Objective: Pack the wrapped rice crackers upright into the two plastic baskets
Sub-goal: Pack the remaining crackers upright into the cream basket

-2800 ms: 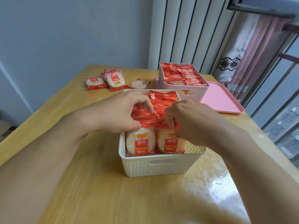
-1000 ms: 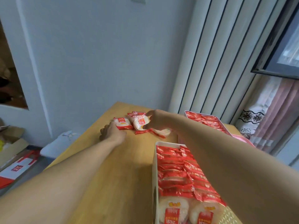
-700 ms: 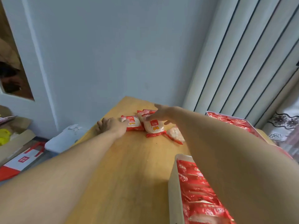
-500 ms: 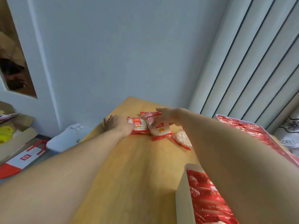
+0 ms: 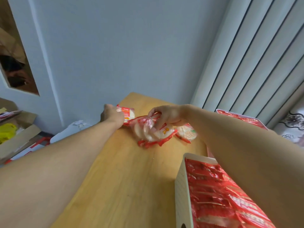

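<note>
Pickup step: my right hand had its grip clamped on overlapping crackers at the worktop's far end, left hand gripping another pack; next, carry them to the near basket, upright.

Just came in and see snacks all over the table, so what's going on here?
A person is packing wrapped rice crackers into baskets. The right hand grips a fanned bunch of crackers at the far end of the wooden table, while the left hand reaches onto another packet. One loose packet lies beside them. The white basket nearby is already packed with upright crackers.
</note>
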